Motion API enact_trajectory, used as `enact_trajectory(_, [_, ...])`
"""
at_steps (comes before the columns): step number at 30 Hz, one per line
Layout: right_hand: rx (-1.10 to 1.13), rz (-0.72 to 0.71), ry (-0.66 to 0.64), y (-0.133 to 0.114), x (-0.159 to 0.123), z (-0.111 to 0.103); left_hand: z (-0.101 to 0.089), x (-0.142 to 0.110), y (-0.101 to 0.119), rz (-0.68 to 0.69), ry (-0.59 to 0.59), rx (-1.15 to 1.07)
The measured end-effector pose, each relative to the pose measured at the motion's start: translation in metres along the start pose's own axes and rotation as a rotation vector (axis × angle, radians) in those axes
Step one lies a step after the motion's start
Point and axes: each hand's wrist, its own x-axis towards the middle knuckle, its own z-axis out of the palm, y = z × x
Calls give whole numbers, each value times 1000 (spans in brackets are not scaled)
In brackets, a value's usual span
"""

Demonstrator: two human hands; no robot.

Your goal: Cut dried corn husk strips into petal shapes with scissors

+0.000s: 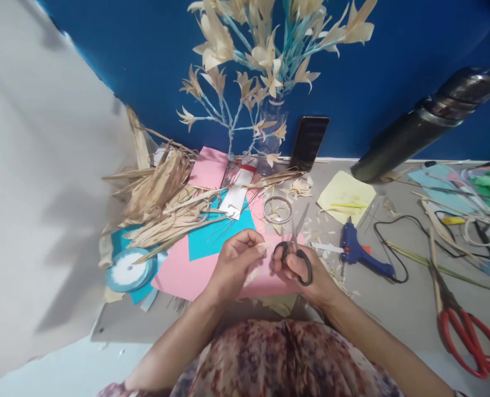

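Note:
In my right hand [292,270] is a pair of black-handled scissors [295,237], its blades pointing up and away from me. My left hand [240,256] pinches a small pale piece of dried husk [263,246] between thumb and fingertips, just left of the scissors. Both hands are over pink paper [187,270] on the table, with a blue sheet [203,242] lying on it. A roll of clear tape [277,209] lies just beyond the scissors, among scattered husk scraps.
Dried husks [158,193] and a blue ribbon spool [131,269] lie at left. Husk flowers [265,55] stand at the back by a phone [310,142]. To the right are a blue glue gun [358,251], a black flask [419,132] and red-handled scissors [468,336].

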Motion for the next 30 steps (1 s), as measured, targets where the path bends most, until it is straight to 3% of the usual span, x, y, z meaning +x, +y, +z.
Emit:
enact_trajectory(6, [-120,126,-320,-2,-2,-1,-6,6,10,-54,-62,-180])
enact_trajectory(12, [-168,233,-455,-10,-4,0,-15,7,16,-170,-167,-228])
enact_trajectory(19, [-259,224,-454,-13,-4,-2,-17,7,18,-189,-170,-182])
enact_trajectory(25, [-188,336,-394,-14,-4,4,-20,8,18,-187,-185,-154])
enact_trajectory(30, [-227,334,-422,-15,-4,3,-21,7,19,-194,-202,-137])
